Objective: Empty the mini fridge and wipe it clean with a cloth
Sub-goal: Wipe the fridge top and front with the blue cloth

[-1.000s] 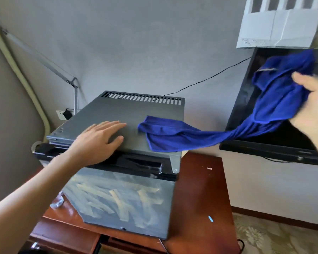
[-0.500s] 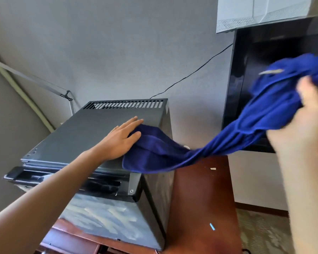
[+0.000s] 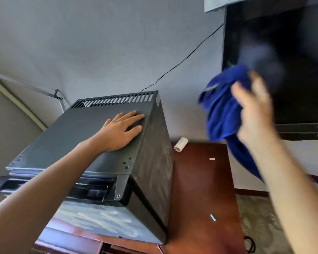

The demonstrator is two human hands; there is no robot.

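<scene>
On the boxy metal fridge (image 3: 92, 136) the left hand (image 3: 121, 132) lies flat; the right hand (image 3: 253, 109) grips soft blue cloth (image 3: 222, 110).

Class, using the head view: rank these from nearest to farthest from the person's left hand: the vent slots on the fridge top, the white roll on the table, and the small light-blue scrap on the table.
Measured from the left hand, which lies flat on the fridge top:
1. Vent slots, just behind the hand at the rear edge.
2. White roll, to the right, on the table by the wall.
3. Light-blue scrap, far right and toward the table's front.
</scene>
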